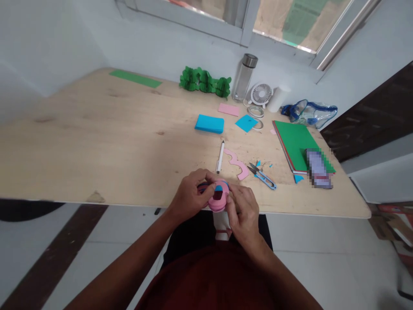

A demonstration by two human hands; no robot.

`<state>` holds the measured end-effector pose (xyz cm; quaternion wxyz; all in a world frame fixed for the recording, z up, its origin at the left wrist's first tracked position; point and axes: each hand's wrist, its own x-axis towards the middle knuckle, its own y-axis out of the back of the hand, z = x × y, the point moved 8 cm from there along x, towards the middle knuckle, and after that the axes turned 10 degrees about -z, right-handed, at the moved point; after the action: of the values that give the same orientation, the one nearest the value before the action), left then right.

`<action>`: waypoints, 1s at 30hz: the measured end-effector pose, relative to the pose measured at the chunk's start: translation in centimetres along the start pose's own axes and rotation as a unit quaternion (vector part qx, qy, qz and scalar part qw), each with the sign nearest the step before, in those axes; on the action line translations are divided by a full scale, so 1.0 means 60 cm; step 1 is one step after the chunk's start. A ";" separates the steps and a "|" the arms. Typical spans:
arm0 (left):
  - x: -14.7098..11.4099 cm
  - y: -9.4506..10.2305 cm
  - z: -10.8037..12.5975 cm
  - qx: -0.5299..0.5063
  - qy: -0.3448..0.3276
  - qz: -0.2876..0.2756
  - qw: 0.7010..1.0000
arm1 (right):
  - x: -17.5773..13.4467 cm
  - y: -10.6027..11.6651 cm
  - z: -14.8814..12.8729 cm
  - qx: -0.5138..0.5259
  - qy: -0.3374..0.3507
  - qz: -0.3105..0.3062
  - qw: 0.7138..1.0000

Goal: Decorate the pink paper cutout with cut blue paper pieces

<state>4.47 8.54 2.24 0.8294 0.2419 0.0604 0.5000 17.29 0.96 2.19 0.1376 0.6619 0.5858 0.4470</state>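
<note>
Between my two hands, at the table's front edge, is a pink and blue paper craft piece (219, 204) with rounded, layered edges and an opening in its middle. My left hand (194, 192) pinches its left side with thumb and fingers. On the right side, my right hand (241, 209) grips it with curled fingers. A white pen (220, 157) lies just beyond the hands. Beside the pen rests a wavy pink paper strip (238, 164). Blue-handled thread snips (263, 176) lie to the right, among small blue paper scraps.
Farther back are a blue paper stack (209, 124), a blue square (246, 123), a pink paper piece (229, 110) and tape rolls (255, 112). Green paper decorations (205, 82), a bottle (245, 77) and a small fan (261, 94) stand by the wall. A green pad (298, 144) lies right.
</note>
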 end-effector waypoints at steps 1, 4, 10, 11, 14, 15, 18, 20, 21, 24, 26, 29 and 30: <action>0.000 0.000 -0.001 -0.001 0.001 0.000 1.000 | -0.001 -0.001 0.000 -0.002 0.001 0.002 1.000; 0.000 -0.001 -0.003 -0.011 0.005 -0.002 1.000 | -0.003 -0.003 0.001 -0.007 0.002 0.006 1.000; -0.001 -0.002 -0.006 -0.024 0.002 -0.005 1.000 | -0.006 -0.004 0.001 -0.018 0.009 0.013 1.000; -0.002 -0.002 -0.006 -0.021 0.001 -0.005 1.000 | -0.006 -0.004 0.002 -0.019 0.007 0.013 1.000; -0.002 -0.001 -0.006 -0.012 0.002 -0.004 1.000 | -0.007 -0.002 0.003 -0.016 0.001 0.012 1.000; -0.002 -0.001 -0.005 -0.011 0.003 -0.003 1.000 | -0.007 -0.002 0.003 -0.015 0.003 0.011 1.000; -0.001 -0.001 -0.005 -0.018 0.005 -0.005 1.000 | -0.006 -0.001 0.001 -0.016 0.013 0.012 1.000; -0.001 -0.002 -0.006 -0.023 0.008 -0.008 1.000 | -0.005 -0.001 0.001 -0.015 0.014 0.015 1.000; -0.001 -0.003 -0.007 -0.025 0.010 -0.010 1.000 | -0.005 -0.001 0.001 -0.013 0.015 0.014 1.000; -0.001 -0.003 -0.009 -0.024 0.014 -0.009 1.000 | -0.005 -0.001 0.000 -0.002 0.018 0.013 1.000; -0.002 -0.004 -0.010 -0.020 0.015 -0.011 1.000 | -0.006 0.000 0.001 0.003 0.012 0.014 1.000; -0.002 -0.004 -0.010 -0.017 0.016 -0.012 1.000 | -0.006 -0.001 0.001 0.001 0.010 0.010 1.000; -0.002 -0.004 -0.010 -0.017 0.015 -0.011 1.000 | -0.006 0.000 0.001 0.000 0.010 0.012 1.000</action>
<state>4.39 8.56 1.62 0.8377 0.2196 0.0671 0.4954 17.38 0.65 1.97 0.1259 0.6645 0.5789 0.4556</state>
